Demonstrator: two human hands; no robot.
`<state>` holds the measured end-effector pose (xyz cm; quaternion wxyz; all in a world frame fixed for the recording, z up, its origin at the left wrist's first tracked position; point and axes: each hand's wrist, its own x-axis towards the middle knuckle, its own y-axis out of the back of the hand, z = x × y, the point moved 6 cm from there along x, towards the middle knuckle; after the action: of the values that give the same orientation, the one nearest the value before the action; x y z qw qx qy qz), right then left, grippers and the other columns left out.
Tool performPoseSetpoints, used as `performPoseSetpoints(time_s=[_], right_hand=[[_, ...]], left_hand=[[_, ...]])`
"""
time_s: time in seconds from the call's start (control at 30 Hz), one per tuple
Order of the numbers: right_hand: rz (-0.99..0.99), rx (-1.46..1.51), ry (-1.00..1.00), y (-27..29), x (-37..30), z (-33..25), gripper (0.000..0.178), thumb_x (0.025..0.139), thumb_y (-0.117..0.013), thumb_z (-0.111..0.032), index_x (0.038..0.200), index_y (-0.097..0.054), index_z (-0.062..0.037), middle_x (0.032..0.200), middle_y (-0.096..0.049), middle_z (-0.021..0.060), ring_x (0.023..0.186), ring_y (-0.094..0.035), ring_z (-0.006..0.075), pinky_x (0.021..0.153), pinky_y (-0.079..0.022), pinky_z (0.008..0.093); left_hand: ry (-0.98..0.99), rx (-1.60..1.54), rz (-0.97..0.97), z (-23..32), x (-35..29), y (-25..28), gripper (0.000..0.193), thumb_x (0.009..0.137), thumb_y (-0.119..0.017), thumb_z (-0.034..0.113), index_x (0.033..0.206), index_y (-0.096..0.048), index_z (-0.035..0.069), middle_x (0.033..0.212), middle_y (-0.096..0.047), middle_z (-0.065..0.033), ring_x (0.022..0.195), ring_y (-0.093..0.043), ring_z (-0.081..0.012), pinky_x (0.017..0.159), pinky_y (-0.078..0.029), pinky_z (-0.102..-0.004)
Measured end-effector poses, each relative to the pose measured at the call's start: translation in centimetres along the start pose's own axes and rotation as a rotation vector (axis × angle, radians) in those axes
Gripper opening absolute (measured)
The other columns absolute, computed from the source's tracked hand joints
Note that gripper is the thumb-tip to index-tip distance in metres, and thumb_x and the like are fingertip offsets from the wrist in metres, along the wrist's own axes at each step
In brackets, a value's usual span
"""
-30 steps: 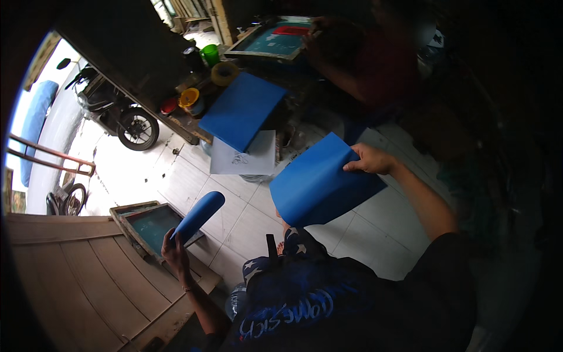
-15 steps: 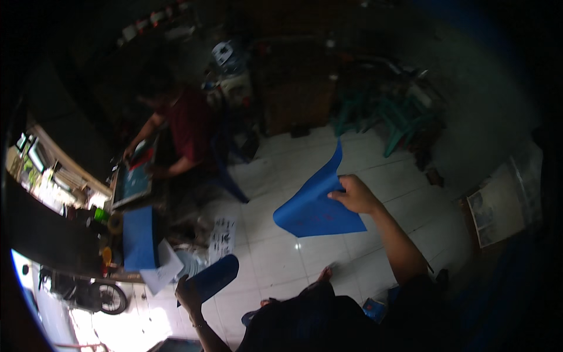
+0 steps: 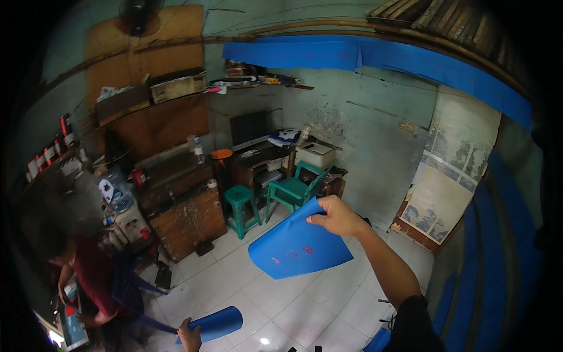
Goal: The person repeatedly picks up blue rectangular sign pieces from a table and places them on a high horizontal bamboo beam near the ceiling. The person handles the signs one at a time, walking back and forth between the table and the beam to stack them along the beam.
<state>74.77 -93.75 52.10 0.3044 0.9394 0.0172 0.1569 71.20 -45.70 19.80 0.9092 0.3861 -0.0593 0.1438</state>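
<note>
My right hand is closed in a pinch on the upper edge of a blue sheet with red handwritten marks, held out in front of me over the tiled floor. The sheet is thin and bows along its left side. Low in the view, my left hand is closed on the left end of a second blue sheet, which curls over lengthwise. The two sheets are apart from each other. Only part of the left hand shows above the lower edge.
Blue sheets hang in a row along the upper wall; long blue strips hang at the right. Ahead are a green stool and a green chair. At left, a person in maroon works over a framed panel.
My view has swung up and to the right, bringing the far wall and hanging sheets into sight. Both hands keep hold of their blue sheets; the left one now sits lower in the picture.
</note>
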Motion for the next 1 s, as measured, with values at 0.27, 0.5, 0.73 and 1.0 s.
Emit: performPoseSetpoints(time_s=[0.27,0.5,0.73,1.0], right_hand=[[-0.106,-0.171,-0.310,5.0,12.2,13.1,0.014,0.076,-0.068,-0.011,0.084,-0.066,0.0002,0.070,-0.063,0.0012,0.063,-0.052,0.0091,0.058,-0.043,0.0298],[0.207,-0.150,-0.233,18.6,22.0,14.0,0.012,0.076,-0.066,-0.008,0.084,-0.067,0.0002,0.072,-0.064,0.0027,0.064,-0.054,0.0092,0.059,-0.045,0.0277],[0.469,-0.603,-0.036,38.5,31.9,6.5,0.012,0.073,-0.070,-0.013,0.078,-0.066,-0.0041,0.068,-0.059,-0.0007,0.060,-0.050,0.0073,0.051,-0.039,0.0266],[0.674,0.060,0.526,66.7,36.8,-2.8,0.032,0.085,-0.062,-0.013,0.108,-0.053,0.0063,0.098,-0.061,0.0141,0.078,-0.064,0.0205,0.078,-0.055,0.0335]], left_hand=[[-0.096,-0.069,-0.062,8.4,14.1,-14.5,0.038,0.060,-0.069,0.001,0.097,-0.064,-0.003,0.092,-0.065,-0.0223,0.086,-0.063,-0.0361,0.080,-0.049,-0.0387],[-0.112,-0.107,0.010,15.7,25.3,-23.9,0.035,0.060,-0.068,-0.001,0.094,-0.063,-0.004,0.088,-0.064,-0.0233,0.083,-0.062,-0.0366,0.078,-0.048,-0.0390],[-0.174,-0.080,0.124,21.9,32.2,-31.4,0.036,0.061,-0.068,-0.002,0.097,-0.062,-0.002,0.092,-0.063,-0.0220,0.088,-0.060,-0.0369,0.080,-0.046,-0.0404],[-0.092,-0.146,0.256,27.6,34.1,-40.1,0.034,0.069,-0.064,0.004,0.102,-0.059,-0.002,0.093,-0.063,-0.0211,0.087,-0.060,-0.0349,0.080,-0.047,-0.0395]])
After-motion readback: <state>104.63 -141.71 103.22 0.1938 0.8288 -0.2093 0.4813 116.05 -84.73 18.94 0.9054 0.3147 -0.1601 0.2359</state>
